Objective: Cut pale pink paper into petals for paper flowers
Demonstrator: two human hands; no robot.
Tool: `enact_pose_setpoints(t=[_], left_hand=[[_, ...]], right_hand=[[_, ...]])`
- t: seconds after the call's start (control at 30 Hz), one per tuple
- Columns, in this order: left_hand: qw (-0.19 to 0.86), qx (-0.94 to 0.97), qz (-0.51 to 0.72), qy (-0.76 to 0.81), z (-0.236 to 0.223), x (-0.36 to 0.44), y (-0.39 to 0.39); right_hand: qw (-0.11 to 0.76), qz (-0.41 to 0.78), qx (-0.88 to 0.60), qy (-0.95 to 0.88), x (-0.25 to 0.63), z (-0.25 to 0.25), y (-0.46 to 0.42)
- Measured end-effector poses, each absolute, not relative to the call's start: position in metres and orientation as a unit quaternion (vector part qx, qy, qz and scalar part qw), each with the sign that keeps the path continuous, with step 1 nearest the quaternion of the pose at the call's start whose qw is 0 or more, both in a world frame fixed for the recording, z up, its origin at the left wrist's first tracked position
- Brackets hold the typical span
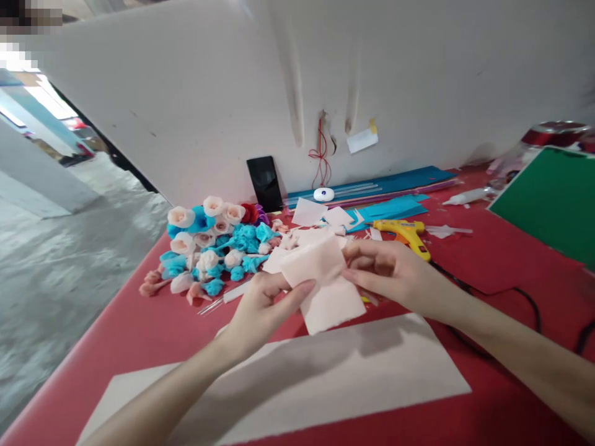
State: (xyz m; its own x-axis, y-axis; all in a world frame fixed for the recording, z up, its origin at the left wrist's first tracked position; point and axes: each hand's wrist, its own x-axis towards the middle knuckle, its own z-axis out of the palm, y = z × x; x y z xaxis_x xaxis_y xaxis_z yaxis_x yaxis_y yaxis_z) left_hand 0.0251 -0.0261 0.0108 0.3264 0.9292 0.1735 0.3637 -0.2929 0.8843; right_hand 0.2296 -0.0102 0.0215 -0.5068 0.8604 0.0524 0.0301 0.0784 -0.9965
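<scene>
At the centre of the frame, the left hand [264,306] pinches a small creased piece of pale pink crepe paper [332,303] by its left edge, thumb on top and fingers curled behind. The right hand [395,272] has the paper's right side between thumb and fingertips, its grip closed down to the sheet — so both hands hold the same piece, raised above a long pale paper strip [362,378] lying across the lower part of the red tabletop [502,406]. Just beyond the right hand lies a yellow hot glue gun [411,235]; its orange label is too small to read. Upper centre, a white oval device [324,194] on a red cord [320,152] bears a small dark blue mark, illegible from here. A white paper slip [362,142] is taped to the backboard [186,111] — any writing on it cannot be made out. A dark-screened smartphone [265,184] leans left of the device, behind a heap of peach, white and blue paper flowers [216,244] at centre left. A green board [553,207] stands at the right edge.
</scene>
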Motion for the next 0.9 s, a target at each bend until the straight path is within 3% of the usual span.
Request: enact_pose_setpoints(t=[0.23,0.43,0.63,0.9], left_hand=[[0.389,0.729,0.395,0.402,0.008,0.019,-0.029],[0.391,0.79,0.394,0.262,0.011,0.011,-0.031],[0.373,0.804,0.391,0.248,0.013,0.011,-0.03],[0.393,0.799,0.394,0.227,0.015,0.011,-0.03]], right_hand=[[0.408,0.584,-0.334,-0.617,0.232,0.016,-0.018],[0.435,0.591,-0.313,-0.604,0.231,0.015,-0.022],[0.429,0.578,-0.321,-0.615,0.229,0.013,-0.019],[0.412,0.649,-0.289,-0.57,0.227,0.005,-0.019]])
